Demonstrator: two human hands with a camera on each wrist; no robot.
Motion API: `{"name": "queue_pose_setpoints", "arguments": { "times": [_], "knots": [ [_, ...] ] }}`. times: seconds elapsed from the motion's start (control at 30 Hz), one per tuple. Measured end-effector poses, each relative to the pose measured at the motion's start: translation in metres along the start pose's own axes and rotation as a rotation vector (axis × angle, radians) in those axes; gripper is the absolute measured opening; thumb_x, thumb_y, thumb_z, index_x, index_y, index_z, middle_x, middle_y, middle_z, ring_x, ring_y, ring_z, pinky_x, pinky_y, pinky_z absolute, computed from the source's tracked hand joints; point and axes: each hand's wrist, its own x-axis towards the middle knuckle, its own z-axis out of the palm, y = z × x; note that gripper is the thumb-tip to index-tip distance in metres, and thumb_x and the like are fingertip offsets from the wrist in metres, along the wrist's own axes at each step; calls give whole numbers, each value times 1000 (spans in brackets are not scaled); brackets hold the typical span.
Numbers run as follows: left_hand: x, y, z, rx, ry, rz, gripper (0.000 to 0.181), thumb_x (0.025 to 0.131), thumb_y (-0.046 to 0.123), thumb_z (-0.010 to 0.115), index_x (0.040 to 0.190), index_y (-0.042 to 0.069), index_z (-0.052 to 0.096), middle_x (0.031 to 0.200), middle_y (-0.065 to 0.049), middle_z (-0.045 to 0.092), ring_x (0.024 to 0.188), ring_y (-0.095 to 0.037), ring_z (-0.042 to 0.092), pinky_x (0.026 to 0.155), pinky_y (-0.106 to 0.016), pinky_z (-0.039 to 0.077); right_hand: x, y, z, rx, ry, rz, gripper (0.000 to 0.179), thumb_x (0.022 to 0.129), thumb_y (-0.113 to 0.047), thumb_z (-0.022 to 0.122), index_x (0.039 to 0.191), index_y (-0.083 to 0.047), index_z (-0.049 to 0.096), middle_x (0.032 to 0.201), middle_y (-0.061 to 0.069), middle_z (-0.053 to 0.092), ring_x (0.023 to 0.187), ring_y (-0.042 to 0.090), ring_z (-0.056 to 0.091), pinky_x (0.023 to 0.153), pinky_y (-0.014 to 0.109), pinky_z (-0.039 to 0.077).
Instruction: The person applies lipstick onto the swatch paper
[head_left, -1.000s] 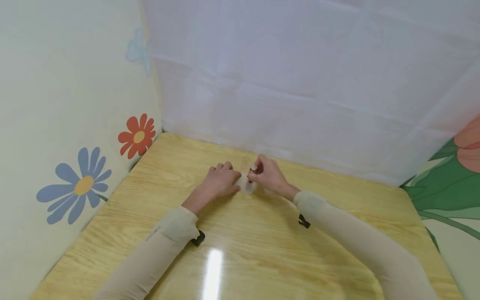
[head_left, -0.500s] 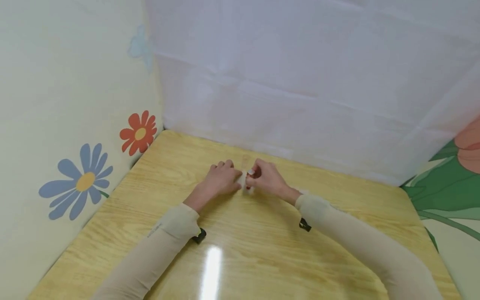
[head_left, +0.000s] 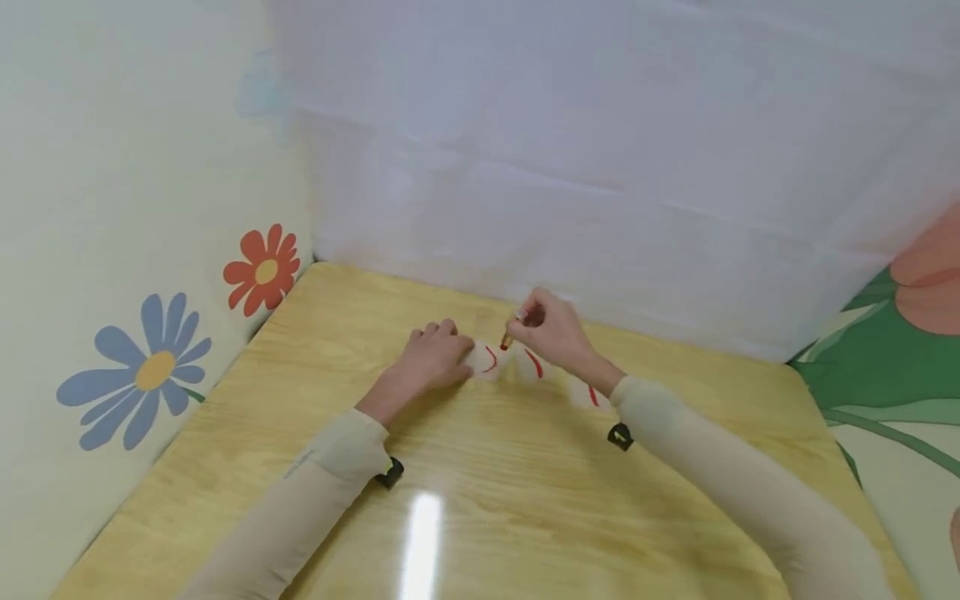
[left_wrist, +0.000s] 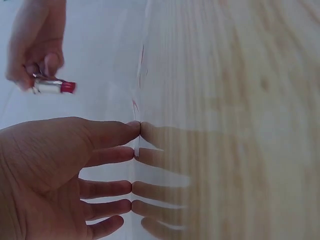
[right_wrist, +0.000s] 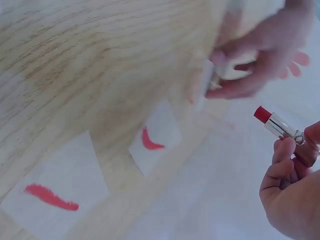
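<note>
My right hand point(head_left: 555, 333) pinches a lipstick point(right_wrist: 275, 125) with a bare red tip and a silvery body. The lipstick is raised above the table, apart from the papers. With straight fingers, my left hand point(head_left: 431, 358) touches the tabletop and the edge of a small white paper point(head_left: 483, 367), which bears a thin curved red stroke. To its right lies a second white paper point(right_wrist: 167, 127) with a curved red mark. Farther right is a third paper point(right_wrist: 80, 165) with a thicker red smear, partly hidden by my right forearm in the head view.
All the papers lie on a wood-grain table point(head_left: 480, 467) with a bright light reflection near its front. A white cloth point(head_left: 600, 167) hangs along the back edge. Flower-printed walls point(head_left: 90, 208) stand at the left and right.
My right hand has risen and moved away from the left paper with the lipstick. A red stroke now shows there, and the other marked papers are uncovered. My left hand stays nearly still.
</note>
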Motion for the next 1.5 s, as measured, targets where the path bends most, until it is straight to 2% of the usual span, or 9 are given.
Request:
{"name": "queue_pose_setpoints", "arguments": {
  "times": [0.2,0.37,0.6,0.7,0.8,1.0,1.1,1.3,1.5],
  "knots": [
    [-9,-24,-5,-73,9,-10,47,103,36,59,143,10,59,136,-18,52,121,-41,49,98,-62,37,-10,-10,-28,122,92,19,18,95,-25,73,93,-11,63,83,9,67,66,23,60,58,36,50],
    [-21,-31,-27,-261,88,72,43,104,27,60,142,6,57,137,-19,54,120,-39,54,99,-59,41,-14,-14,-39,586,69,78,9,98,-12,68,97,-3,66,83,13,63,68,21,53,62,30,47],
    [-24,11,-58,-650,259,343,44,102,34,64,140,12,59,127,3,63,116,-19,58,95,-46,46,-22,-22,-38,1363,-24,171,24,103,-1,47,96,0,69,95,11,66,75,17,59,71,25,49],
    [-23,34,-69,-757,351,433,48,99,40,68,140,16,59,120,10,63,112,-11,58,90,-43,45,-27,-23,-30,1654,-137,171,17,101,-5,53,99,2,69,99,11,65,76,16,58,72,25,47],
    [-22,50,-79,-795,462,532,47,95,34,75,137,18,62,117,10,63,108,-11,58,87,-42,44,-31,-26,-19,1829,-244,156,13,96,-8,63,100,2,71,97,10,68,72,15,57,70,25,46],
    [-15,60,-91,-756,629,720,30,90,10,81,118,14,72,110,3,66,99,-16,57,81,-41,42,-29,-37,-5,1870,-332,106,20,95,-15,67,103,0,76,93,9,73,64,13,59,61,23,43],
    [-14,57,-91,-764,648,717,25,90,8,80,113,13,73,109,5,67,98,-15,58,80,-40,41,-27,-39,0,1883,-326,130,19,94,-16,67,100,-1,76,91,8,73,61,11,57,58,22,41],
    [-16,51,-93,-875,540,619,22,96,17,74,117,13,77,111,7,66,99,-17,57,81,-38,42,-25,-37,11,1860,-321,180,18,90,-18,69,99,-4,76,87,4,71,56,9,50,57,20,38],
    [-18,46,-93,-1085,428,542,24,101,18,67,122,13,76,113,-2,67,99,-24,55,84,-39,45,-23,-37,18,1766,-288,115,15,95,-17,69,101,-4,73,88,6,68,58,10,47,64,22,45]
  ]
}}
